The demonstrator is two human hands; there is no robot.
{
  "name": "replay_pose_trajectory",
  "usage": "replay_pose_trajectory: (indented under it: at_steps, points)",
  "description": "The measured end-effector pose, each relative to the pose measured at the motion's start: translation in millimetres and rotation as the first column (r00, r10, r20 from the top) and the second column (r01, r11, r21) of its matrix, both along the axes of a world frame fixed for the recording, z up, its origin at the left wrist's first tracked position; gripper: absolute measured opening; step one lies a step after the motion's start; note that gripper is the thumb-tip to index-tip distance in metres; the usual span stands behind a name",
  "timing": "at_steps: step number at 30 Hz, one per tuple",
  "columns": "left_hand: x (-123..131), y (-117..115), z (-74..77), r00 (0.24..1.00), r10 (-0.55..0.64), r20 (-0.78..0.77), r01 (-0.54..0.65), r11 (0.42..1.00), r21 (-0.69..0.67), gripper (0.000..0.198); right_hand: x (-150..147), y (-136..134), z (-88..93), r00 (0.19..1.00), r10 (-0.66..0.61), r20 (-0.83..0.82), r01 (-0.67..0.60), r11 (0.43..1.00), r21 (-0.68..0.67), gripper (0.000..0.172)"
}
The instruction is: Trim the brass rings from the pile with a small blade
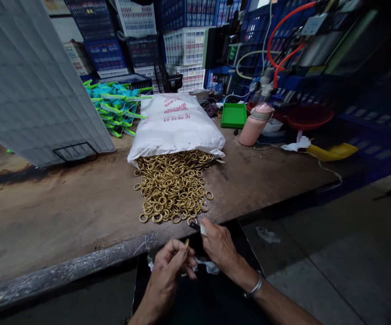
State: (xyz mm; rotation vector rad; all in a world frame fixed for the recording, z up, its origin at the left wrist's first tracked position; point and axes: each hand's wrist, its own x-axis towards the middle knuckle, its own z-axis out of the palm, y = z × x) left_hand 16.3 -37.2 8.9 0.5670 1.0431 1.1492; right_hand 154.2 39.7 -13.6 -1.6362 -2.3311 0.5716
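Observation:
Between the thumb and fingers of my left hand (170, 266) is a single brass-coloured ring (186, 243), held just in front of the table edge. My right hand (219, 243) is closed round what looks like a small knife (195, 226), with a dark flat blade and a pale handle mostly hidden in the fist. Its tip points left, close to the nearest rings. A heap of brass-coloured rings (173, 183) spreads over the tabletop beyond both hands. It spills from the mouth of a white sack (178, 128) with red print, lying on its side.
On the brown table (90, 203), a grey-white panel (36, 81) leans at left beside green and blue frames (116, 106). At right are a green tray (233, 115), a pink bottle (255, 125) and a red basin (310, 118). Stacked crates (185, 45) stand behind.

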Motion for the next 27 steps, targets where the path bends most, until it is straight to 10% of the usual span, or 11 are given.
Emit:
replay_pose_trajectory:
  at_steps: [15,23,27]
  points:
    - [-14,14,-8.4,0.937,0.148,0.317,-0.104,0.983,-0.152,0.017,-14,11,-2.1,0.989,-0.064,0.136,0.058,0.997,0.049,0.017]
    - [-9,27,-8.6,0.974,0.186,-0.128,-0.182,0.982,0.046,0.020,-17,16,8.8,0.971,-0.029,-0.239,-0.018,0.981,-0.192,0.011]
    - [-12,32,-5.8,0.912,0.203,-0.357,-0.102,0.955,0.280,0.019,-21,13,11.5,0.868,-0.132,-0.478,-0.117,0.883,-0.455,0.011]
